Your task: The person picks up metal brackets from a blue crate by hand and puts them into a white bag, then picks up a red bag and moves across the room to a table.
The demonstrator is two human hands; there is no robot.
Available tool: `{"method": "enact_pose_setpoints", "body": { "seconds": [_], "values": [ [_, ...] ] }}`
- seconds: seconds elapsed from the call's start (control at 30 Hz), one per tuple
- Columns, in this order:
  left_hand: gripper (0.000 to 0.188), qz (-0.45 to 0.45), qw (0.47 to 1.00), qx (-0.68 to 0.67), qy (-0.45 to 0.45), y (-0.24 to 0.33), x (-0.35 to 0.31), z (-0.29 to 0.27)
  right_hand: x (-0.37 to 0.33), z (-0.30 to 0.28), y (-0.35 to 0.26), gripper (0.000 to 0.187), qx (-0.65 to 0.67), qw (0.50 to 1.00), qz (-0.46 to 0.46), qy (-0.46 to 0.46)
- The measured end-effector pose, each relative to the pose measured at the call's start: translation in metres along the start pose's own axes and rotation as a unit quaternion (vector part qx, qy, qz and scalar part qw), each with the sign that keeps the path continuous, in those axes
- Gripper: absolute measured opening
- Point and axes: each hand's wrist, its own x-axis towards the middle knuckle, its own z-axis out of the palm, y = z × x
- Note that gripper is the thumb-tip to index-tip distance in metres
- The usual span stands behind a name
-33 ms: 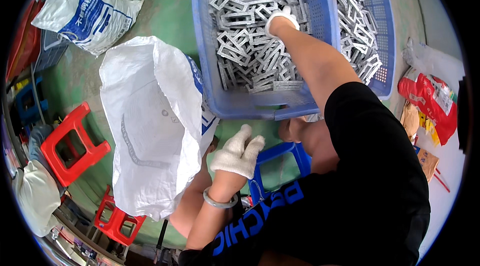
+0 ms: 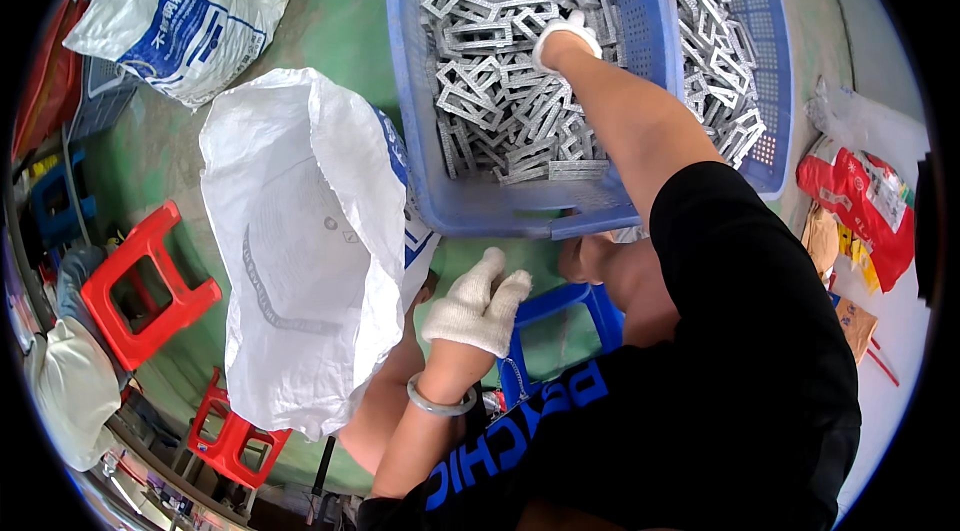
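My right hand (image 2: pixel 567 35), in a white glove, reaches into a blue plastic basket (image 2: pixel 485 216) and touches the heap of grey metal rectangular frames (image 2: pixel 495 81) inside. Its fingers are mostly hidden by the back of the hand, so their grip does not show. My left hand (image 2: pixel 475 306), also in a white knit glove, is over my lap, holding nothing that I can see, with its thumb and fingers apart. Left of it stands a large white woven sack (image 2: pixel 310 261), its mouth wide and its pale inner wall showing. A gap separates the left hand from the sack.
A second blue basket (image 2: pixel 770 71) of similar frames adjoins the first on the right. A filled white sack (image 2: pixel 180 26) lies at the far left. Red stools (image 2: pixel 140 281) stand left, a blue stool (image 2: pixel 560 303) is beneath me, and red packaging (image 2: pixel 855 201) lies at right.
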Motion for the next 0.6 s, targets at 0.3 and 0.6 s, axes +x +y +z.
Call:
{"method": "enact_pose_setpoints", "body": {
  "seconds": [0.3,0.6],
  "values": [
    [0.029,0.032,0.994,-0.081,0.060,-0.012,-0.007,0.002,0.007,-0.007,0.004,0.032,-0.177,0.951,-0.252,-0.031],
    [0.031,0.052,0.996,0.037,-0.055,0.004,-0.019,-0.010,-0.033,-0.064,0.055,0.030,-0.270,0.868,-0.417,-0.001]
  ]
}}
